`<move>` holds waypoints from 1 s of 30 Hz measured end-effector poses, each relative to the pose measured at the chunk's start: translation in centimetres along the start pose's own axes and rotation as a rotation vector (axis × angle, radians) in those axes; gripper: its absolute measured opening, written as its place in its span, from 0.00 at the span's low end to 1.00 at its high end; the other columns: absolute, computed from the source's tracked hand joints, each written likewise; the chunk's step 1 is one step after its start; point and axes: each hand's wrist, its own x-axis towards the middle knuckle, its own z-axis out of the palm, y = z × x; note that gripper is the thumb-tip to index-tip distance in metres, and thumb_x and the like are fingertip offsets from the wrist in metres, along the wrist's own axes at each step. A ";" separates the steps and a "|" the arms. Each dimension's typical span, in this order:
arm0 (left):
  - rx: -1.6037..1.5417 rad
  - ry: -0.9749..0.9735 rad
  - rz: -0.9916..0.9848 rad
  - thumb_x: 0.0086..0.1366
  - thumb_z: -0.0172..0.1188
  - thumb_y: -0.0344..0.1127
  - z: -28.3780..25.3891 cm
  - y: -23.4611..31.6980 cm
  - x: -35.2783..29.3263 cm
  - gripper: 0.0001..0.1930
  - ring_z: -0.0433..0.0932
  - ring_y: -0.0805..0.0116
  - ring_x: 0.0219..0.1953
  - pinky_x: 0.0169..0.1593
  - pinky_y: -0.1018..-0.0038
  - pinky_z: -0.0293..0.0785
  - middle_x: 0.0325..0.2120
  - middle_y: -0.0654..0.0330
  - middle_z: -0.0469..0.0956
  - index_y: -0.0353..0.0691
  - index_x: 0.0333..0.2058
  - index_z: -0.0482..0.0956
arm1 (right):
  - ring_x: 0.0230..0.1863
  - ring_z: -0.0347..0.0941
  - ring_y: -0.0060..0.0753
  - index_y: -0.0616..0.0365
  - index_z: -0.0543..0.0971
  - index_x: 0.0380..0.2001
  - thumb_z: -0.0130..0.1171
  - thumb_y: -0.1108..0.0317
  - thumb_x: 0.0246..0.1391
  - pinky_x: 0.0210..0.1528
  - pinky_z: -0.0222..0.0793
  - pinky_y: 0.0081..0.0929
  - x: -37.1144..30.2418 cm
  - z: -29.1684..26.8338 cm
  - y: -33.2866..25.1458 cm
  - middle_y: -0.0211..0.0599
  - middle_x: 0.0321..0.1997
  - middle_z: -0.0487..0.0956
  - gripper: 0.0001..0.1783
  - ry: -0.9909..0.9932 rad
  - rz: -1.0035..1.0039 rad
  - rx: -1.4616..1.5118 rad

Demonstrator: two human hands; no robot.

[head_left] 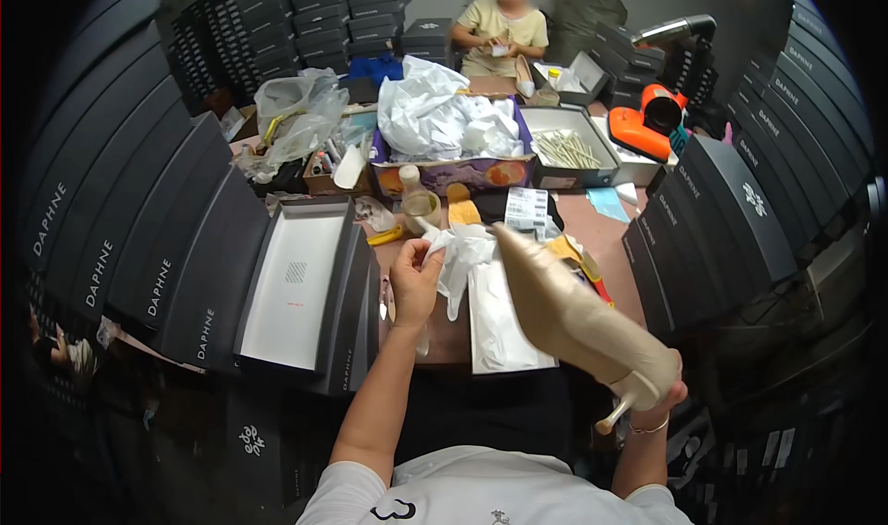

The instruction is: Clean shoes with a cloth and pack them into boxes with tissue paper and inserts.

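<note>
My right hand point(662, 397) grips the heel end of a beige pointed high-heel shoe point(564, 310), toe aimed up and left, thin heel hanging below my fingers. My left hand point(415, 277) pinches a crumpled wad of white tissue paper point(460, 247) just left of the shoe's toe. Under them on the brown table lies an open shoe box lined with white paper point(499, 326). To the left an open black shoe box point(294, 284) with a white inside sits empty.
Stacks of black shoe boxes point(129, 238) line both sides and the back wall. A box heaped with white paper point(444, 123), a box of sticks point(566, 148), a plastic bag point(301, 109) and an orange tool point(647, 123) lie beyond. Another person point(499, 25) sits opposite.
</note>
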 end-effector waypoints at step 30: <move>0.336 -0.128 0.427 0.59 0.63 0.25 -1.6 6.1 -6.4 0.08 0.74 0.66 0.25 0.29 0.75 0.69 0.26 0.58 0.74 0.34 0.38 0.79 | 0.56 0.72 0.52 0.72 0.63 0.60 0.57 0.42 0.53 0.55 0.72 0.51 1.3 -1.6 9.8 0.55 0.60 0.70 0.45 -0.035 0.583 0.051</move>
